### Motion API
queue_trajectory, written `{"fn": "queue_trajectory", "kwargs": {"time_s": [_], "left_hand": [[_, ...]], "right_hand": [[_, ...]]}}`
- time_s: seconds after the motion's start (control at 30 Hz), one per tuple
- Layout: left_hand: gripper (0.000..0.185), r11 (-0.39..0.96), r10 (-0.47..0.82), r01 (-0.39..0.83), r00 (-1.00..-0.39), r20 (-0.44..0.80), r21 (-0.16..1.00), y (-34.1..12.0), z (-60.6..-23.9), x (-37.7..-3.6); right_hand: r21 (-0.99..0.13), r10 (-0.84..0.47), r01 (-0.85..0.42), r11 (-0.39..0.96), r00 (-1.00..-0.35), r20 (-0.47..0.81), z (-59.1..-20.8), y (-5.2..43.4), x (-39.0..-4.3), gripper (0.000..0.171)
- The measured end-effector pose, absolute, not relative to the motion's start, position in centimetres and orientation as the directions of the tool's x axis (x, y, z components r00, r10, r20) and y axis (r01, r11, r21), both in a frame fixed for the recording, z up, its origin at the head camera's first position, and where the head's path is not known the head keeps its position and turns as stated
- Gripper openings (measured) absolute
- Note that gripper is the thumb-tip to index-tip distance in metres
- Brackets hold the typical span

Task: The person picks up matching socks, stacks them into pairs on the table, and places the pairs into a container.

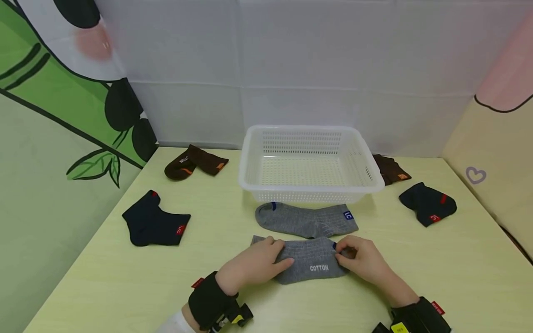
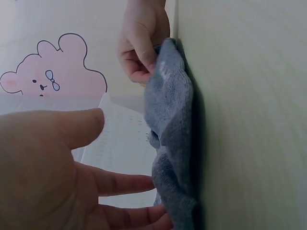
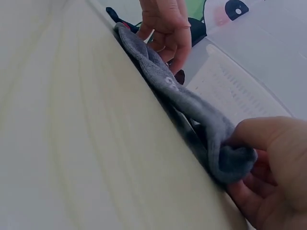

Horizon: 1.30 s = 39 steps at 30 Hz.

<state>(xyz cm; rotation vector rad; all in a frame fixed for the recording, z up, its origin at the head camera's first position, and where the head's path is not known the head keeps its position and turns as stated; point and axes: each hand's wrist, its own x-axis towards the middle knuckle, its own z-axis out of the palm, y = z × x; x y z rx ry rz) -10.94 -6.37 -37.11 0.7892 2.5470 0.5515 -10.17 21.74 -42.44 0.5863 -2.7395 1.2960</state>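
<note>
The folded sock (image 1: 310, 264) lies between the hands: the left hand (image 1: 254, 264) rests on it, fingers nearly straight, and the right hand (image 1: 361, 259) pinches its end. That pinch looks light (the fold may spring open) beside the other grey sock (image 1: 306, 219).

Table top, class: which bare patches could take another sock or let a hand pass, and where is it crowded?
Free: the table near the front left corner, below the navy sock; the front right, below the other navy sock. Crowded: the middle, where both hands work the COTTON sock beside the grey sock and basket.
</note>
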Motion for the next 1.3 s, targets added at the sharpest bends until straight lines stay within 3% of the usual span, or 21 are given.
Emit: {"fn": "queue_trajectory", "kwargs": {"time_s": [0.1, 0.27, 0.5, 0.83, 1.3], "left_hand": [[0.059, 0.752, 0.598, 0.415, -0.757, -0.263, 0.512, -6.0, -37.3, -10.8], [0.069, 0.733, 0.581, 0.366, -0.775, -0.248, 0.573, -5.5, -37.4, -10.7], [0.071, 0.707, 0.57, 0.349, -0.796, -0.204, 0.614, -5.1, -37.5, -10.6], [0.075, 0.592, 0.567, 0.266, -0.808, -0.158, 0.761, -4.8, -38.1, -10.5], [0.053, 0.588, 0.573, 0.296, -0.81, -0.129, 0.753, -4.2, -38.6, -10.5]], "right_hand": [[-0.834, -0.325, -0.304, 0.46, -0.932, 0.16, -42.6, 21.5, -10.1, 0.008], [-0.907, -0.388, -0.297, 0.3, -0.906, 0.169, -42.7, 20.8, -10.0, 0.006], [-0.931, -0.422, -0.295, 0.214, -0.888, 0.184, -42.8, 20.3, -9.9, 0.008], [-0.957, -0.468, -0.288, 0.021, -0.849, 0.245, -43.2, 18.6, -9.7, 0.005], [-0.96, -0.551, -0.268, -0.086, -0.79, 0.27, -43.2, 17.4, -9.1, 0.012]]}}
